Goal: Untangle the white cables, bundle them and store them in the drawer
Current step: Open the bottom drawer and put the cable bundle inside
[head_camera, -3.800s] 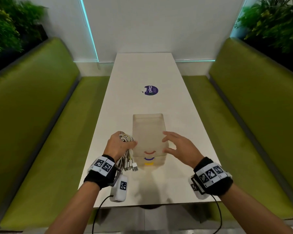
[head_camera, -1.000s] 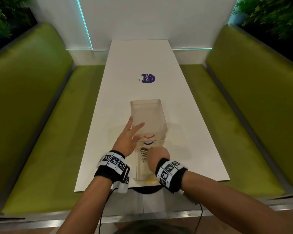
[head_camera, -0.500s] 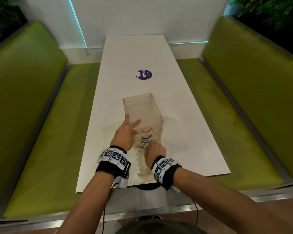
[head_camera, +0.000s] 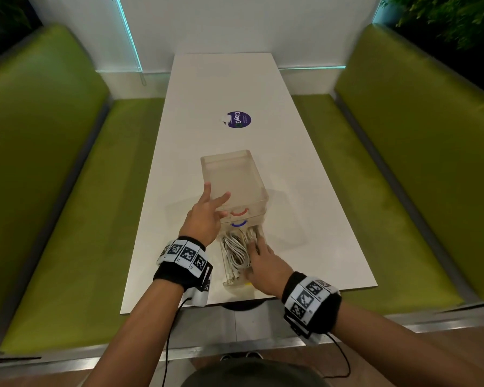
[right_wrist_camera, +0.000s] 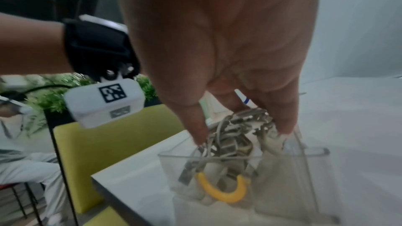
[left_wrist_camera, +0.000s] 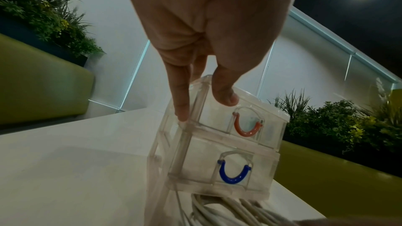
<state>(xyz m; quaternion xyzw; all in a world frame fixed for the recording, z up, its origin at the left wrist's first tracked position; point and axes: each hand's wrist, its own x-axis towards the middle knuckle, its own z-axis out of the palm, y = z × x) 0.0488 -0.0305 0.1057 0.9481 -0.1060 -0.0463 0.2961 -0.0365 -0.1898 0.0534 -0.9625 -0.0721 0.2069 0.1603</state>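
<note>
In the head view the right hand [head_camera: 266,265] covers the 3 o'clock side of the open drawer [head_camera: 226,270] and part of the cables [head_camera: 235,251], so where its fingertips end cannot be told. The drawer's yellow handle [head_camera: 248,284] shows only as a sliver under that wrist. The left hand [head_camera: 206,216] hides the near 9 o'clock corner of the cabinet [head_camera: 235,177]. In the left wrist view the cables [left_wrist_camera: 228,212] run off at 6 o'clock. The right wrist view is blurred; the cables' [right_wrist_camera: 234,137] plug ends cannot be made out, and the drawer [right_wrist_camera: 304,186] is cut off at 6 o'clock.
</note>
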